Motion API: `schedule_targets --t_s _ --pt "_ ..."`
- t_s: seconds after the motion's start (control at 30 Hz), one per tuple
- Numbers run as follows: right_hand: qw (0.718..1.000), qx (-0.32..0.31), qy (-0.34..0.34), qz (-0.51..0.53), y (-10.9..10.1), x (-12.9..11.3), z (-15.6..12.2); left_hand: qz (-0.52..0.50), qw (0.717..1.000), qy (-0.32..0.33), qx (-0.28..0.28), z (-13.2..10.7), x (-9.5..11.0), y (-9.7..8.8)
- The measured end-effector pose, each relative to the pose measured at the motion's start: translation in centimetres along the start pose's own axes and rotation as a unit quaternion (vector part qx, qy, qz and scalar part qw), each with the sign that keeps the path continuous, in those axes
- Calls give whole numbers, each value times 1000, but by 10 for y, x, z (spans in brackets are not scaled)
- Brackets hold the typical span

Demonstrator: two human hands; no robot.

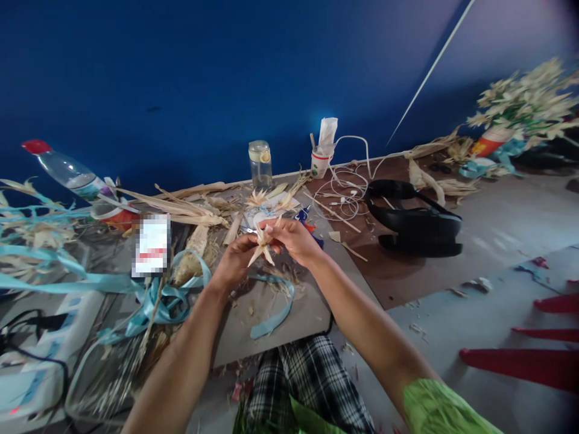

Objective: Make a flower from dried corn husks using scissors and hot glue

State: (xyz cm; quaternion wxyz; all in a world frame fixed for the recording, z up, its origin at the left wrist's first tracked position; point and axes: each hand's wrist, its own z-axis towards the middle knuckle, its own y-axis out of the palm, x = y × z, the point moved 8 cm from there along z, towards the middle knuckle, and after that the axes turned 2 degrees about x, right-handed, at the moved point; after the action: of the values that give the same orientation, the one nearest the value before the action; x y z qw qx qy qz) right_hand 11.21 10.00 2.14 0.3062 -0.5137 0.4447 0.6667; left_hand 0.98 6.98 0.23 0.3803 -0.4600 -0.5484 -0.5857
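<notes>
Between my two hands, over the near part of the table, is a pale flower of dried corn husk (262, 253) with pointed petals. My left hand (237, 258) pinches it from the left side. Fingers of my right hand (292, 238) close on it from the right and above. Just behind the hands lie more husk flowers (259, 200), a blue glue gun (303, 214) and what looks like a pair of scissors (248, 229), partly hidden. A strip of light blue ribbon (274, 319) curls on the table below my hands.
Left: light blue ribbon (149, 307), a tilted plastic bottle (75, 175), a blurred-out phone-like object (151, 246), a power strip (58, 337). Behind: a clear jar (260, 166), a paper cup (321, 164), white cables (348, 193). Right: a black headset (416, 220), a flower bouquet (527, 99).
</notes>
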Motion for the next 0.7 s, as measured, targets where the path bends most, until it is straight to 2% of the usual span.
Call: schedule_targets --t_s 0.27,0.47,0.6,0.7 --pt "998 42 -33 26 -12 -8 -2 8 998 15 57 2 2 -13" --pt "995 49 -35 -78 -9 -3 0 2 998 16 59 5 -4 -19" --pt "998 31 33 37 -6 12 2 1 998 11 55 5 -8 -18" --pt "987 19 92 131 -3 21 3 -13 998 14 55 5 -8 -17"
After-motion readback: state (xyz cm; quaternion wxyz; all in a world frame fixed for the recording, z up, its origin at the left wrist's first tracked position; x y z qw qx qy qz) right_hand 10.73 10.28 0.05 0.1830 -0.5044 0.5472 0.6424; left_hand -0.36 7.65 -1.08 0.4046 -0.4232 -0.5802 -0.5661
